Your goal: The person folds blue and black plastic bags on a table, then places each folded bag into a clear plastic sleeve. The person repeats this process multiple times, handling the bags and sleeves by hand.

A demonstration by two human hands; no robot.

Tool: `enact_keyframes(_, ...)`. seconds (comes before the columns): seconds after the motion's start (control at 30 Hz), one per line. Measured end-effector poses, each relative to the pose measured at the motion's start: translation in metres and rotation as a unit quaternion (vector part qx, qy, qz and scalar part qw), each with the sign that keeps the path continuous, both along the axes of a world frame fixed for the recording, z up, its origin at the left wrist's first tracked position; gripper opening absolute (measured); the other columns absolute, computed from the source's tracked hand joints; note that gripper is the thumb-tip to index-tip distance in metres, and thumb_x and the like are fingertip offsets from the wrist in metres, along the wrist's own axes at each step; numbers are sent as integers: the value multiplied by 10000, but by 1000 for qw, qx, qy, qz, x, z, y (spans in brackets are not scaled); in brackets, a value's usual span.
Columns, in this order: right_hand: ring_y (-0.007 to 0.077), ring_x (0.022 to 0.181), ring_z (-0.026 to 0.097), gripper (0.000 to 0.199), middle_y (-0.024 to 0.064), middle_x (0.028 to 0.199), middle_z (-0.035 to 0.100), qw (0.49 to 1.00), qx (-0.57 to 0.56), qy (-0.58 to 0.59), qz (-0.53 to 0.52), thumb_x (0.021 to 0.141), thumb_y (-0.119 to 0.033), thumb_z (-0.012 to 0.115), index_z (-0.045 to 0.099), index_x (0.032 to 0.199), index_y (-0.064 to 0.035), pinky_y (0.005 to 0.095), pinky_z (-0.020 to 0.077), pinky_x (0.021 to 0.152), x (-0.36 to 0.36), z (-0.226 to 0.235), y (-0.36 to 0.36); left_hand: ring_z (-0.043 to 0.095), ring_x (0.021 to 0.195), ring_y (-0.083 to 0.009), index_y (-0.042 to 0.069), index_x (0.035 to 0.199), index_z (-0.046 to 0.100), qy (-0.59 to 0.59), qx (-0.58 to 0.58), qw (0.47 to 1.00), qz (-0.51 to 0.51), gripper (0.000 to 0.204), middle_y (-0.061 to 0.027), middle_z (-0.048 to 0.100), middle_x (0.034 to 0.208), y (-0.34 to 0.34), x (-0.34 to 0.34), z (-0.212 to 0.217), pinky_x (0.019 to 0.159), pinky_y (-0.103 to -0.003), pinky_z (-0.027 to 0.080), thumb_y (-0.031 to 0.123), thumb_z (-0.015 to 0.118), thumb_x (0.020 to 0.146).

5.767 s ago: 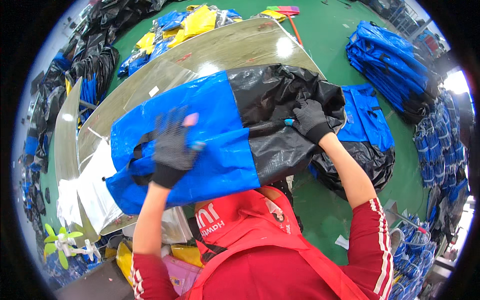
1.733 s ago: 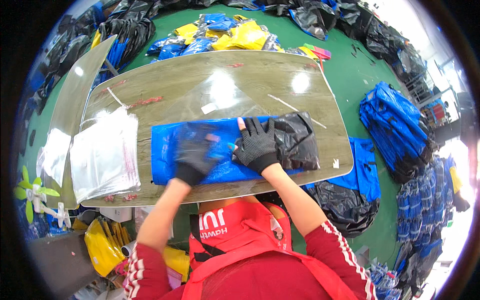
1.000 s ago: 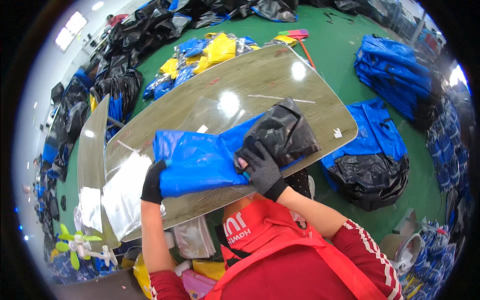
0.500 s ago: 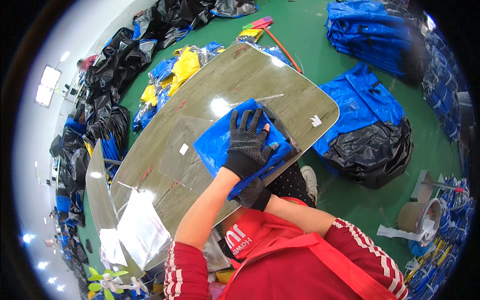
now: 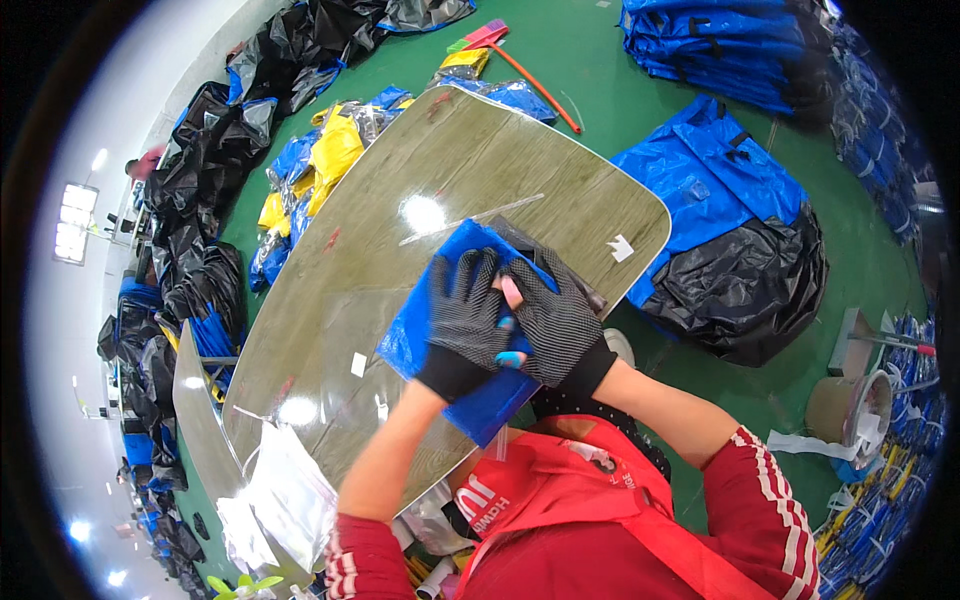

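A folded blue plastic sheet (image 5: 408,335) lies on the wood-patterned table near its close edge. My left hand (image 5: 465,315), in a dark dotted glove with bare fingertips, rests flat on the sheet with its fingers stretched out. Beside it my right hand (image 5: 558,325), gloved alike, also lies over the sheet, its fingers extended and the two thumbs close together. Dark grey folded material (image 5: 590,292) shows past my right hand at the sheet's edge. To the left, a clear plastic bag with a white label (image 5: 358,364) is spread on the tabletop.
The table (image 5: 500,140) has a curved edge. White translucent bags (image 5: 285,490) lie at its near left. Blue and yellow packed bundles (image 5: 335,150) sit on the floor behind it, with a broom (image 5: 535,85). A blue and black bundle (image 5: 735,270) and a bucket (image 5: 840,410) stand right.
My right hand has come up from the near edge, under the left arm, onto the sheet beside my left hand. The blue sheet now shows narrower on its right. The view has shifted slightly.
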State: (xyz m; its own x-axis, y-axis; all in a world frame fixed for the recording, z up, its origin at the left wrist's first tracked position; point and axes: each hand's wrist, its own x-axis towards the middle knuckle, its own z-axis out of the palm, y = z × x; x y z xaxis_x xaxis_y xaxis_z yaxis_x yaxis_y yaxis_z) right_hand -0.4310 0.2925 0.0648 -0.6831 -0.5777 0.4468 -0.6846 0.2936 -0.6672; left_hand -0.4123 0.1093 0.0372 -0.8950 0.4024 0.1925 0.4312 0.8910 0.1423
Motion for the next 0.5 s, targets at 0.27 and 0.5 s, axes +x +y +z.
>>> enact_keyframes(0.27, 429, 1280, 412, 564, 195, 1365, 466, 978, 31, 185, 87, 881, -382, 602, 447, 1370, -146, 490, 324, 1083, -24, -66, 27, 372, 1327, -368, 109, 1360, 496, -166, 127, 978, 24, 498, -116, 457, 1424, -36, -43, -9, 1091, -421, 316, 284, 575, 901)
enact_keyframes(0.5, 334, 1191, 554, 673, 192, 1271, 575, 965, -134, 125, 185, 633, -145, 818, 558, 1252, -116, 419, 425, 1004, -77, -74, 71, 435, 1276, -159, 76, 1366, 506, -440, 618, 651, -34, 422, -44, 467, 1426, -73, -35, -12, 1085, -324, 323, 286, 472, 1001)
